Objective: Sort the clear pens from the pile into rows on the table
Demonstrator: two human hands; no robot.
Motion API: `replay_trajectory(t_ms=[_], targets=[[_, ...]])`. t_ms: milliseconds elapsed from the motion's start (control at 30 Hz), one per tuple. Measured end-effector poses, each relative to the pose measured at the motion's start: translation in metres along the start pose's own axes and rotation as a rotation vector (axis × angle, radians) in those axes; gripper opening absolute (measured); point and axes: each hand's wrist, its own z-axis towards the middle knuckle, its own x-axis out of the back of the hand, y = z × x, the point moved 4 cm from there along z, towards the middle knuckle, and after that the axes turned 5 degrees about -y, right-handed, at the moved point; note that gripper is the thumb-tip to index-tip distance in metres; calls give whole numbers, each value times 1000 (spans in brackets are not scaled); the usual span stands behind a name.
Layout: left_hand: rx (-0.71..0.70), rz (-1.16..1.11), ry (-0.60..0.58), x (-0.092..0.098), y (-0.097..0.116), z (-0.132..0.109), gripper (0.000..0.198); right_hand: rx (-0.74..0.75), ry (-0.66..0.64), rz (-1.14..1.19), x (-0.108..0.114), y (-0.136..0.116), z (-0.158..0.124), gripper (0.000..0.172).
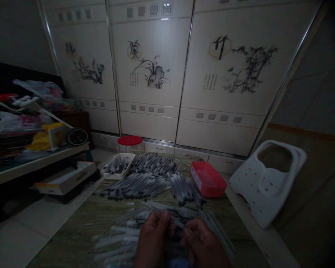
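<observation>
Over the near part of the table (72, 238), my left hand (153, 236) pinches a slim, translucent pen (177, 222) between thumb and fingers. My right hand (202, 240) is closed on the pen's other end, to the right. The pen's details are blurred in the dim light. Beneath and around both hands lie loose translucent pens or pen barrels (120, 238), partly hidden by my hands. Just beyond them, rows of dark-tipped pens (136, 186) lie side by side, with another bunch (185, 190) to their right.
A white tray (125, 171) holding pens stands at the far left of the table, and a red plastic box (212, 186) at the far right. Behind is a red stool (130, 140). A white plastic seat (268, 182) stands right; a cluttered bench (39, 162) is left.
</observation>
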Motion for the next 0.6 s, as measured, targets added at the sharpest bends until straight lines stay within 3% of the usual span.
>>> replay_trajectory(t_ms=[133,300,467,600], targets=[[-4,-14,84,4,-1,-1,37,98,125,-138,2,3,-1,39],[-24,-19,150,10,7,-2,39,72,192,-254,15,4,0,34],[-26,-33,206,17,12,-1,40,99,250,-572,39,3,4,34],[-29,-12,207,18,13,0,40,87,258,-620,44,9,9,40]])
